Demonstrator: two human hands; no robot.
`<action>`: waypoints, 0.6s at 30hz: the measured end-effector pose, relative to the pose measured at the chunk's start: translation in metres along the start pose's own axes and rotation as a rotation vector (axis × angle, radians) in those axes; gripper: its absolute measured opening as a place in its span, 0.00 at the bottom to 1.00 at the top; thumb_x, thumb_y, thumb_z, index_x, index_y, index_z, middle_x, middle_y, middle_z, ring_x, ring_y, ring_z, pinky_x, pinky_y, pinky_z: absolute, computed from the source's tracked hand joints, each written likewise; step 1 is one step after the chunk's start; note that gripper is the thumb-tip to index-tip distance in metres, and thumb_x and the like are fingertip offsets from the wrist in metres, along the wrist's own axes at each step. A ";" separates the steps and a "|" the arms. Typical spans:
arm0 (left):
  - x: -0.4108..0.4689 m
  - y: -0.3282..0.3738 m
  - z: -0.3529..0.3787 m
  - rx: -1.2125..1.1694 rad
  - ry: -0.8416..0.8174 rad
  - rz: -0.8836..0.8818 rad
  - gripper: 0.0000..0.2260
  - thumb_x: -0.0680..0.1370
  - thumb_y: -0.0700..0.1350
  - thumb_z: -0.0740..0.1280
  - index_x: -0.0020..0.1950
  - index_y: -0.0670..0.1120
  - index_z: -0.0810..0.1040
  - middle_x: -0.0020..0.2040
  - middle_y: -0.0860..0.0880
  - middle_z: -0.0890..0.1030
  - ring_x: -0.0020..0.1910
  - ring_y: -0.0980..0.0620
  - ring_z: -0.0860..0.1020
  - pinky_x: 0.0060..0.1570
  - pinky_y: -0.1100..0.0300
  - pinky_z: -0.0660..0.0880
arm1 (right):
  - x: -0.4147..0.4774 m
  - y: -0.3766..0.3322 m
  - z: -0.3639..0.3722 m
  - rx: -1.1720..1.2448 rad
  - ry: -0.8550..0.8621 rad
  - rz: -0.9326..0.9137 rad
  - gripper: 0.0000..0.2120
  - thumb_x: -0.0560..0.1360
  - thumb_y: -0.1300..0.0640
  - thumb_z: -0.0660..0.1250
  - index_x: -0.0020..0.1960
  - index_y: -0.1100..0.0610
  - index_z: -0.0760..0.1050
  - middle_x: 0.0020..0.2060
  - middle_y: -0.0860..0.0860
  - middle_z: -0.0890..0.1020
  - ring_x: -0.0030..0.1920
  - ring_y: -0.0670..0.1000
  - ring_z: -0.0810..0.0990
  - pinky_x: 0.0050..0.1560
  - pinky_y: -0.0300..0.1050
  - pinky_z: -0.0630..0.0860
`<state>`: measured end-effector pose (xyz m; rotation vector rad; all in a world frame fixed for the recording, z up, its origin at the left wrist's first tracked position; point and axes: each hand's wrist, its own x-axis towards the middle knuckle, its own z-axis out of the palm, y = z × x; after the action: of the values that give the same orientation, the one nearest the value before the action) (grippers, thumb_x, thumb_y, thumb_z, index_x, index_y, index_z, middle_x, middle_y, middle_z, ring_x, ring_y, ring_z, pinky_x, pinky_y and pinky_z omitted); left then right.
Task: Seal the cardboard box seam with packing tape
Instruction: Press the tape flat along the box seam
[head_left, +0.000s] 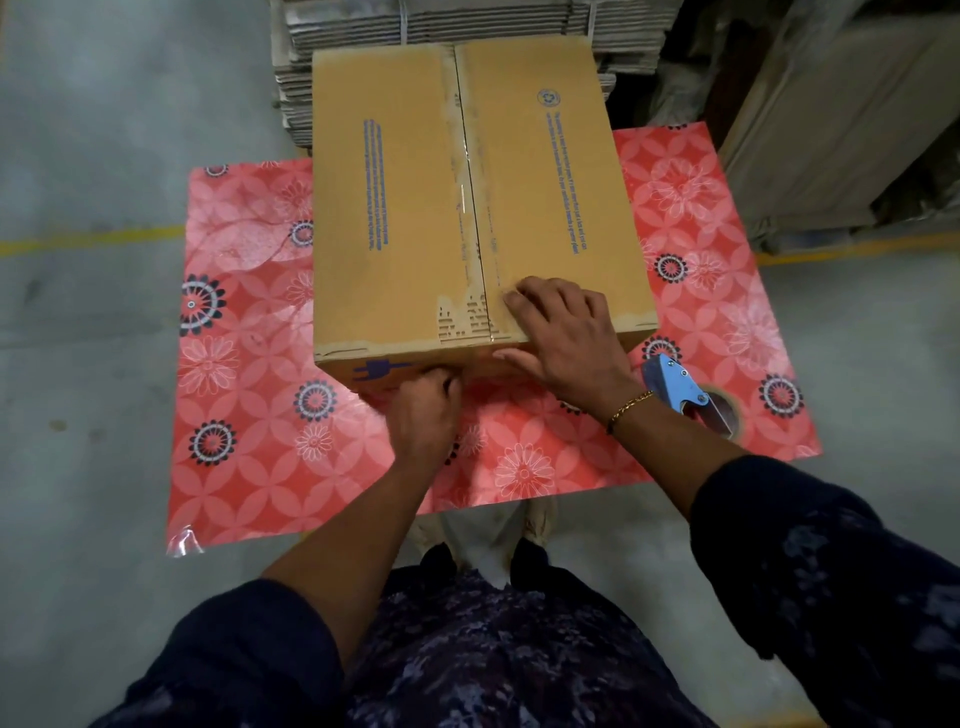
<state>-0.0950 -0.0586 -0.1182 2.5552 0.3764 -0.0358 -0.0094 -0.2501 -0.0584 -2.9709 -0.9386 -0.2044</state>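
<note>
Resting on a pink floral-patterned sheet (249, 364) in the centre of the frame, the closed cardboard box (395, 208) has its two top flaps meeting along a seam (470, 197) that runs away from the person. Clear packing tape (462, 171) glints along that seam, and torn paper patches show at its near end. The right hand (566, 332) lies flat and open on the box's near edge, fingers spread beside the seam and thumb on the front face. The left hand (423, 410) is curled against the front face just below the seam end; whether it pinches anything cannot be told. A blue tape dispenser (685, 395) lies on the sheet at the right, behind the right wrist. Stacked flat cardboard (441, 21) fills the upper middle.
</note>
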 end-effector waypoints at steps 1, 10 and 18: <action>-0.003 -0.009 -0.004 0.020 -0.022 -0.035 0.14 0.81 0.51 0.63 0.44 0.44 0.83 0.40 0.40 0.85 0.39 0.37 0.83 0.34 0.52 0.72 | -0.001 0.000 0.002 -0.016 0.009 -0.005 0.34 0.78 0.30 0.56 0.74 0.53 0.69 0.70 0.52 0.74 0.66 0.57 0.73 0.58 0.54 0.67; 0.008 0.016 -0.058 0.373 0.244 0.643 0.21 0.79 0.59 0.67 0.64 0.46 0.78 0.63 0.44 0.80 0.64 0.41 0.74 0.57 0.46 0.69 | -0.001 0.002 0.009 -0.055 0.002 -0.017 0.34 0.79 0.31 0.56 0.75 0.53 0.68 0.70 0.52 0.74 0.66 0.57 0.72 0.58 0.55 0.66; 0.046 0.012 -0.061 0.593 0.017 0.515 0.39 0.79 0.69 0.55 0.82 0.46 0.58 0.83 0.44 0.61 0.82 0.43 0.59 0.75 0.40 0.60 | -0.001 0.001 0.008 -0.079 -0.037 -0.017 0.34 0.78 0.33 0.58 0.76 0.53 0.66 0.71 0.53 0.73 0.67 0.57 0.71 0.59 0.55 0.65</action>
<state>-0.0511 -0.0245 -0.0648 3.1570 -0.3521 0.0766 -0.0084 -0.2514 -0.0660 -3.0493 -0.9830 -0.1916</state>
